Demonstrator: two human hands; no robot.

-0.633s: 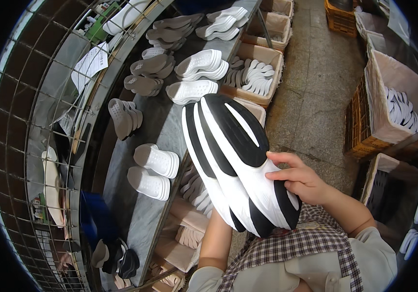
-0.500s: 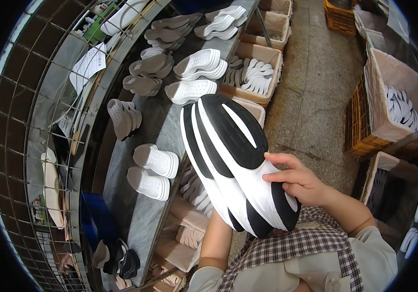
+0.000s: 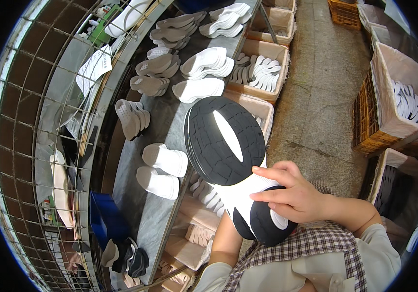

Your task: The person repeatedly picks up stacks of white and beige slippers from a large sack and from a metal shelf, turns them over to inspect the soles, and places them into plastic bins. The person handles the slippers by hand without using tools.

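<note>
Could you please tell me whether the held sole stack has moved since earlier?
Yes: the sole stack has shifted slightly left relative to the bench.

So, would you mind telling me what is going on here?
The person's right hand rests its fingers on a stack of black-and-white shoe soles. The left hand is hidden behind the stack; only the left forearm shows. White shoe soles sit on the grey bench, and more lie in a lined orange crate.

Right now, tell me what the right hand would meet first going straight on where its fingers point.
The right hand would meet the black-and-white soles first; its fingertips seem to rest on them, though depth is unclear.
</note>
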